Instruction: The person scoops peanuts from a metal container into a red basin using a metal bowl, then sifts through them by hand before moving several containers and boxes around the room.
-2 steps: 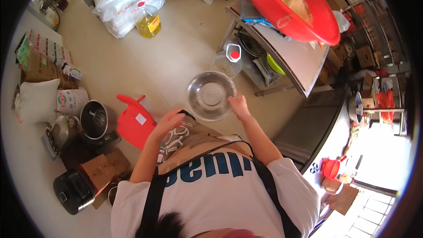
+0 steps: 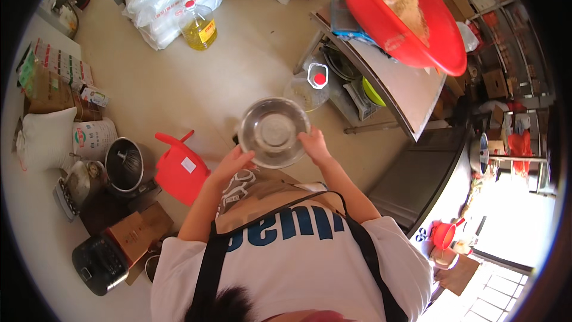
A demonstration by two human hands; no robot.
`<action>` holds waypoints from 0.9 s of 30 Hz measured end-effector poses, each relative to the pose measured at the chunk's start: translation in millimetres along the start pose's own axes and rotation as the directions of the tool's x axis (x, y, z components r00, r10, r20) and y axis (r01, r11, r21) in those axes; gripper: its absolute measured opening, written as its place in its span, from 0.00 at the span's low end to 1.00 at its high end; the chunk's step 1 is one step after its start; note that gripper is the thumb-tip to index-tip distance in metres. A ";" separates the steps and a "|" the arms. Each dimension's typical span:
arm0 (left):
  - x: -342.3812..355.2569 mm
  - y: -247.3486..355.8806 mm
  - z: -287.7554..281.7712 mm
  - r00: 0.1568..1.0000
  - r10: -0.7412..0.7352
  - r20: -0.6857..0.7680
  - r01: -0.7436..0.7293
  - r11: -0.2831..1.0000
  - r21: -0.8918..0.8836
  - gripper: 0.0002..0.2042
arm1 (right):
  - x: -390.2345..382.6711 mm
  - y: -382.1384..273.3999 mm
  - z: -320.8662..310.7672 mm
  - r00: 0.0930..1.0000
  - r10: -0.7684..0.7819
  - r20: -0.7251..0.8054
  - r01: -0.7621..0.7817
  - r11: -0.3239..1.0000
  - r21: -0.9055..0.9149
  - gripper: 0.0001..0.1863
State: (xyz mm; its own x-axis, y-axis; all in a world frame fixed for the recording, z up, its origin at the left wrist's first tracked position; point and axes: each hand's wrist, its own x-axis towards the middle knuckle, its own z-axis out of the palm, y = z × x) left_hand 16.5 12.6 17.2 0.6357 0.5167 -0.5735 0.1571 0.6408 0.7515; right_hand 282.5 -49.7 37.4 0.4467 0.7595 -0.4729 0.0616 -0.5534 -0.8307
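1. R grip (image 2: 316, 145): closed on the R rim of the metal bowl (image 2: 275, 131), thumb side showing; can't see the fingers underneath.
2. L grip (image 2: 233, 164): fingertips at the bowl's near-L rim, prob. touching; can't tell from here how far closed.
3. The bowl sits btwn my two grips, mouth up, held clear of the floor (image 2: 238, 77).
4. Handling, my est.: thin sheet metal, so light, stiff, hard to break, but smooth & slick if wet or oily. Best hold: opp. sides of the rim, thumbs over, fingers under, kept level.
5. L of L grip: red plastic stool (image 2: 182, 170), w/ metal pot (image 2: 125, 164) farther out.
6. Ahead of R grip: clear jug (image 2: 307, 94) w/ red cap, on floor.
7. Farther ahead & R of R grip: tabletop (image 2: 411, 95) w/ big red basin (image 2: 444, 42) of tan crumbly stuff.
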 end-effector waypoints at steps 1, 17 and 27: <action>80.1 -3.4 29.3 0.998 -0.057 -0.007 0.055 0.982 -0.182 0.23 | 49.2 -12.8 -35.6 0.997 0.077 0.005 -0.077 0.995 -0.058 0.22; 355.2 299.8 -264.5 0.924 -0.195 -0.329 0.135 0.972 -0.194 0.21 | 424.0 -154.8 -83.7 0.840 0.121 -0.528 -0.500 0.549 -0.670 0.49; 574.9 459.6 -253.7 0.939 -0.342 -0.043 0.340 0.939 -0.048 0.10 | 472.6 -208.1 -69.2 0.837 0.171 -0.519 -0.502 0.616 -0.607 0.33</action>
State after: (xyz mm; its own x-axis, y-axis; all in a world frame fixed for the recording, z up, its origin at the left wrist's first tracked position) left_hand 262.4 748.3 -49.9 0.5107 0.2907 -0.8091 0.3272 0.8046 0.4955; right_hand 542.6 400.7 7.1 0.8479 0.3637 -0.3857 0.3554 -0.9298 -0.0955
